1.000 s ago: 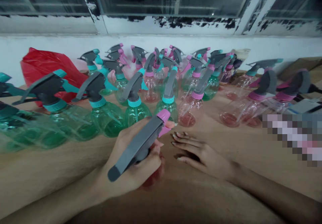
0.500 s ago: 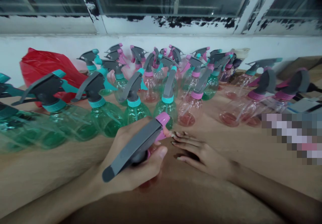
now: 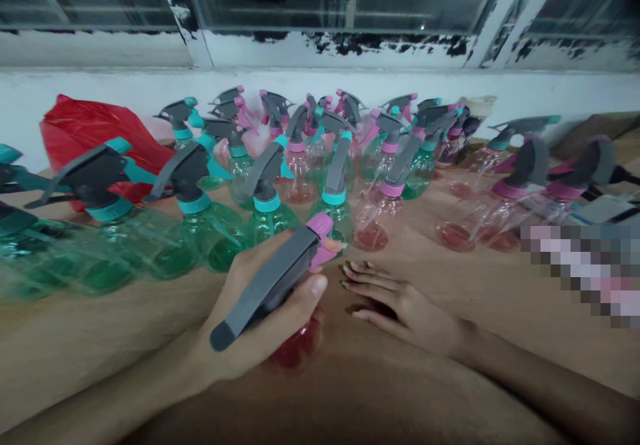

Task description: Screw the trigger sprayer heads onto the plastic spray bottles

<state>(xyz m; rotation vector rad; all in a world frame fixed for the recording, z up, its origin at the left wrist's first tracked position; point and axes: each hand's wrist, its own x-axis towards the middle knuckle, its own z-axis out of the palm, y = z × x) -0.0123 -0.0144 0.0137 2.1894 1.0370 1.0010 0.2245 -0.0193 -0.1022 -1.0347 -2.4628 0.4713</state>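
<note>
My left hand [image 3: 250, 298] is wrapped round the neck of a pink spray bottle [image 3: 297, 345] with a grey head and a pink nozzle, its index finger reaching forward by the pink trigger [image 3: 323, 256]. The bottle stands close to me, and the hand hides much of its neck. My right hand [image 3: 400, 298] rests palm down on the table [image 3: 380, 372], fingers stretched out, holding nothing. Just beyond the hands are a green spray bottle [image 3: 330, 215] with a turquoise collar and a pink spray bottle [image 3: 377, 222].
Several green spray bottles [image 3: 215, 238] line the left side, with more green and pink ones behind. Two pink spray bottles [image 3: 457, 225] stand at the right. A red plastic bag [image 3: 95, 132] sits at the back left, before a white wall [image 3: 540, 88] under windows.
The held bottle's head has tilted and shifted slightly, and more of its pink body shows below my left hand. The index finger has moved off the trigger's front. My right hand has stayed put.
</note>
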